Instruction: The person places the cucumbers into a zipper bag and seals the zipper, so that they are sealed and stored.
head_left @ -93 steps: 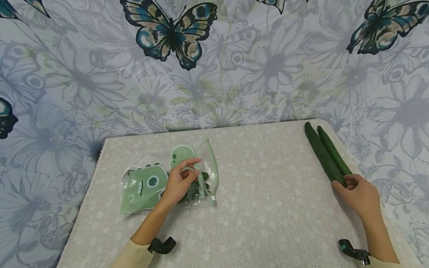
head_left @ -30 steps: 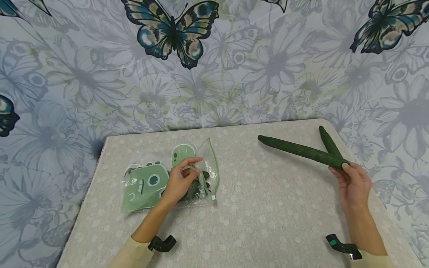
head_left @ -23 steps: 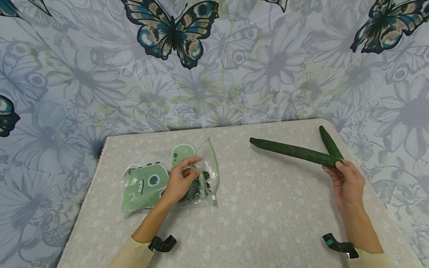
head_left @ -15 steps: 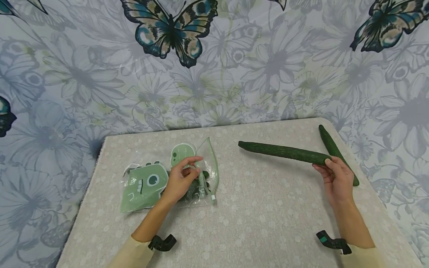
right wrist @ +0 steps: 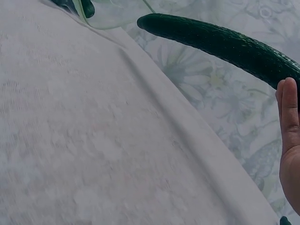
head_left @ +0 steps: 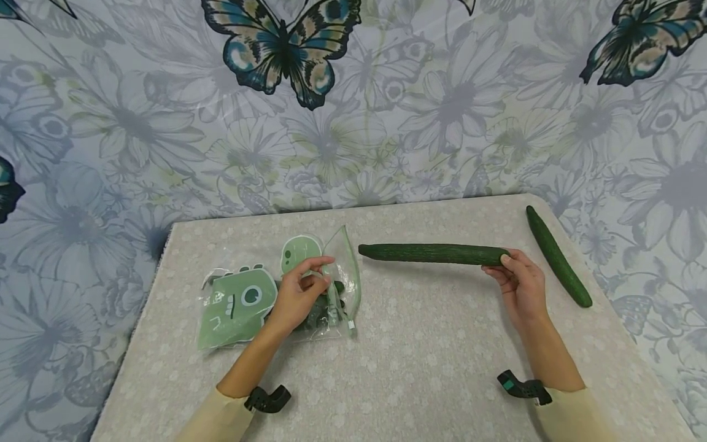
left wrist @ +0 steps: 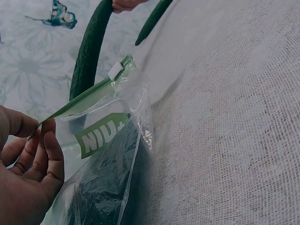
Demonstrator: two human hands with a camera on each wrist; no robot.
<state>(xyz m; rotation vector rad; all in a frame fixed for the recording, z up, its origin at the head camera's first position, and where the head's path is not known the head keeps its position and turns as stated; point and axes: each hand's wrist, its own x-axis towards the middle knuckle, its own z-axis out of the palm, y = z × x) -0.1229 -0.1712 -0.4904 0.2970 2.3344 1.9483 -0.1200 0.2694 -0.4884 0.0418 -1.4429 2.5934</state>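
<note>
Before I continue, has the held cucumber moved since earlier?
Yes: the held cucumber moved left, away from the other cucumber toward the bag.

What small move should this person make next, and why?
Probably the right hand should ease the long, dark-green, bumpy cucumber gently left, into the mouth of the clear plastic zip bag with a green edge. The cucumber's tip points at that edge, seemingly just short of it, and the left hand pinches the bag there, apparently keeping it open.

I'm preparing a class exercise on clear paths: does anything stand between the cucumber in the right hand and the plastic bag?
Nothing visible does: the held cucumber points its free tip at the plastic bag, and the second cucumber lies aside, beyond the right hand.
</note>
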